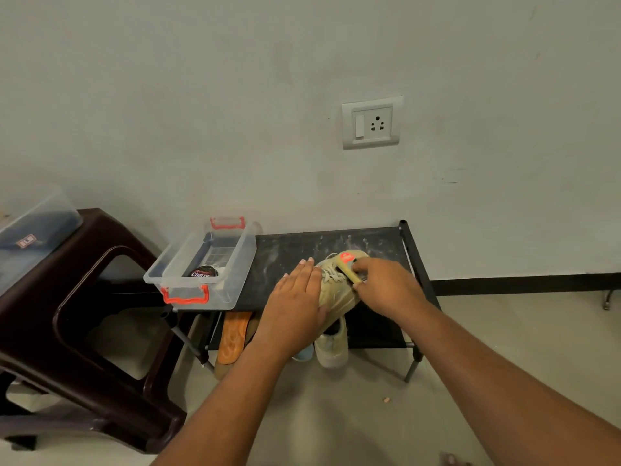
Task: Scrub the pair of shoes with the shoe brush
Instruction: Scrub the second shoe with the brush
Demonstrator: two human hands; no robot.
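the tan shoe [336, 292] lay on top of the black rack [369, 238], its mate [332, 348] under that top. the left hand [295, 297] pressed it flat-fingered; the right hand [386, 287] gripped the yellow shoe brush [349, 274] at the laces. light, soft upper, i judged (apt to slide), best steadied by the sole.

Both bare forearms [232, 388] are stretching forward and angling in toward the shoe [336, 295]. The left hand [295, 297] is lying flat, palm down, against the shoe's left side, its fingers [304, 274] straight and close together, pointing away from the person. The right hand [386, 285] is sitting at the shoe's right side, wrist bent inward, with fingers and thumb curling round a brush [348, 275] and holding it against the shoe's laces.
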